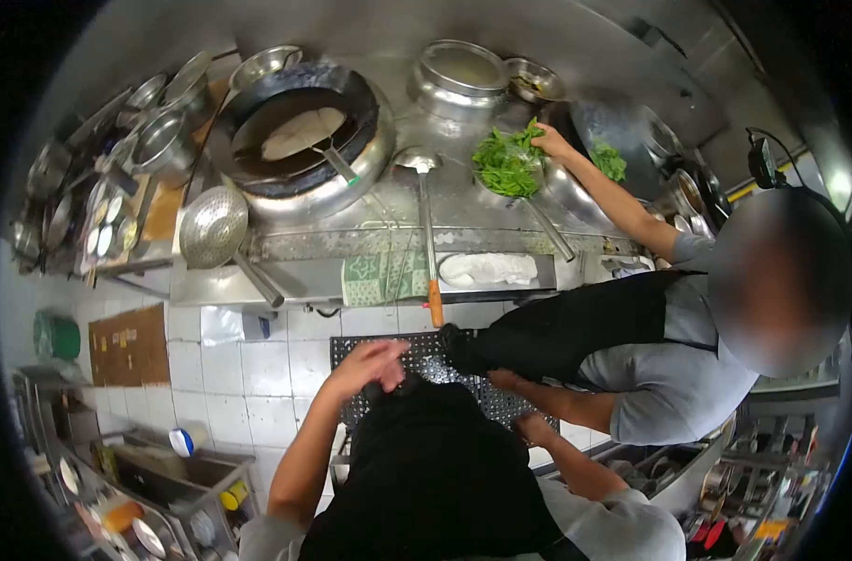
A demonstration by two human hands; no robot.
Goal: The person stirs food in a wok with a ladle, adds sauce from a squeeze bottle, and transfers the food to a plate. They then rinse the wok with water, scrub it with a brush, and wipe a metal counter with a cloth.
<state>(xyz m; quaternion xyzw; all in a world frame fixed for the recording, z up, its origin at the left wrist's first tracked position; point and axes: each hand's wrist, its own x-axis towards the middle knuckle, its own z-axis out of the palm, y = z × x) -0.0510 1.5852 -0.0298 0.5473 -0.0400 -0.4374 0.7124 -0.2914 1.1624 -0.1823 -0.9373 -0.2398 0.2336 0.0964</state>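
Observation:
My left hand hangs in front of my black apron, above the dark floor mat, with its fingers loosely apart and nothing in them. At my right side, beside the apron, is my right hand, its fingers too small and partly hidden to read. Nearest ahead lies a long ladle with a wooden handle, across the steel counter. Close to it are a green patterned cloth and a white cloth. Farther left, a perforated skimmer rests with its handle over the counter edge.
A co-worker at right reaches a hand to leafy greens in a handled vessel. A large wok holds dark liquid and a tool with a green-tipped handle. A lidded pot stands behind. Steel pots crowd the left.

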